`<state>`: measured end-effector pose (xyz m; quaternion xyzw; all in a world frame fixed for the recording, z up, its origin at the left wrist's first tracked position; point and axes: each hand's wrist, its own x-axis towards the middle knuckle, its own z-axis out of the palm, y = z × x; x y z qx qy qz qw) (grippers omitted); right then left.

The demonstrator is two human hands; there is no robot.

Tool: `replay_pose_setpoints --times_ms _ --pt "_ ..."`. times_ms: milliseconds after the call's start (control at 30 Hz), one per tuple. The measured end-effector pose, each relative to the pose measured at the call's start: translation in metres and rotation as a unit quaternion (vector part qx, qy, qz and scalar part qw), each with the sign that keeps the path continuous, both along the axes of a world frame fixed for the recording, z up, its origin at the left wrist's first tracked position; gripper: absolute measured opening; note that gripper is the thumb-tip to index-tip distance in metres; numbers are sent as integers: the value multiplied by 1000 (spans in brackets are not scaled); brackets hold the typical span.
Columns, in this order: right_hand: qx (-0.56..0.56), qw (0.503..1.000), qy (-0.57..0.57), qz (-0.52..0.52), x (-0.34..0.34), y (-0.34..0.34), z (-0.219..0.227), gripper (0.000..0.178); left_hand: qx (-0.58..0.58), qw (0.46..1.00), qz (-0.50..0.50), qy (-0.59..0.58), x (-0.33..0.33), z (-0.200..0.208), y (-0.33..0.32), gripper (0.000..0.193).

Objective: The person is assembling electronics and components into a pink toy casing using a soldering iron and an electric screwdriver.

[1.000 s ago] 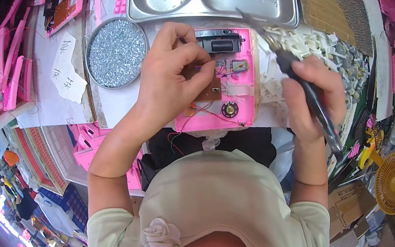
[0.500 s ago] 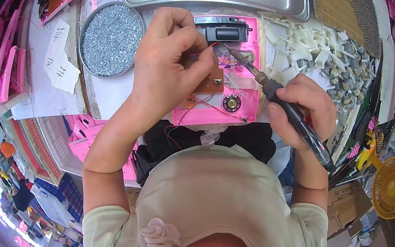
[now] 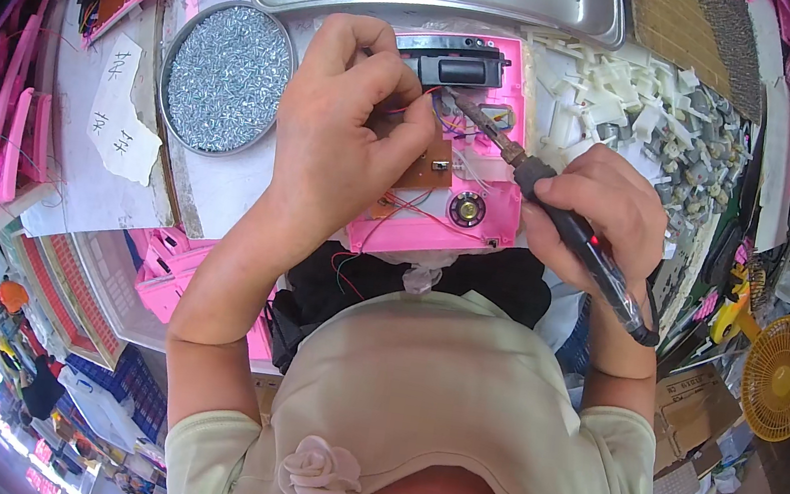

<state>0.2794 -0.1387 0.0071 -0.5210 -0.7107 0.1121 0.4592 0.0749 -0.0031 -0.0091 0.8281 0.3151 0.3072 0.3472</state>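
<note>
A pink plastic housing (image 3: 508,197) lies before me with a brown circuit board (image 3: 434,174), a small round speaker (image 3: 467,210), thin wires and a long black plastic part (image 3: 458,71) along its far side. My left hand (image 3: 347,124) is closed in a pinch over the housing's left part. A thin red wire (image 3: 428,92) comes out at its fingertips; the rest is hidden behind the fingers. My right hand (image 3: 606,216) grips a soldering iron (image 3: 574,234) by its dark handle. The iron's tip points left into the housing, close to the red wire and just below the black part.
A round dish of small screws (image 3: 227,77) stands left of my left hand. Beyond the housing sits a metal tray (image 3: 403,8). White plastic pieces and small motors (image 3: 674,130) are heaped at right. More pink shells (image 3: 4,116) stand far left; a yellow fan (image 3: 785,378) is at right.
My right hand has shifted slightly left, and the soldering iron is tilted a little more steeply, its tip nearer my left fingertips. The left hand keeps its pinch.
</note>
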Motion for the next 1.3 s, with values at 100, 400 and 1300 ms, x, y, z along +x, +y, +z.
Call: replay_pose_setpoints --times_ms 100,400,1300 --pt "-1 1000 -21 2 4 -1 3 36 8 1000 0 -6 1 -2 0 13" --pt "-31 999 41 -6 2 -1 6 34 32 999 5 -2 2 -4 0 15" --pt "-52 998 21 -17 1 5 5 32 99 995 13 -7 5 -12 -2 15"
